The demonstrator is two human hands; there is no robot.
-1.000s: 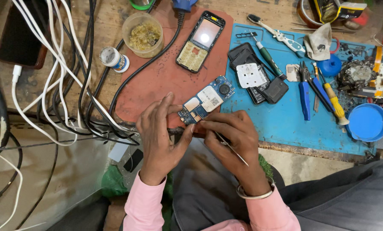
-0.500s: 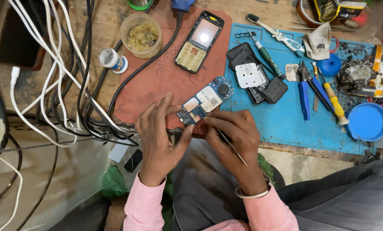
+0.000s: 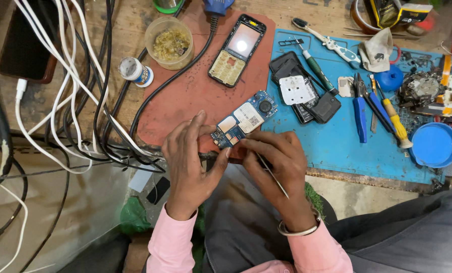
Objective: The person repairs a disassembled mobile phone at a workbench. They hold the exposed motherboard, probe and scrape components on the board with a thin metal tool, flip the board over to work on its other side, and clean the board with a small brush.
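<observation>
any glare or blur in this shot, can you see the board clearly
Head view: a bright glare spot on the screen of the phone front; the circuit board between the left hand and right hand is sharp and evenly lit; edges bend slightly, wide-lens distortion.

The circuit board [image 3: 243, 121] shows blue laminate with dull metal shields; beside it, the red mat [image 3: 195, 91] looks matt, rubbery and speckled; beyond the board, the blue mat [image 3: 337, 146] is smooth rubber; the bench [image 3: 130, 20] is rough, worn wood; the bangle [image 3: 299, 230] is shiny metal.
</observation>
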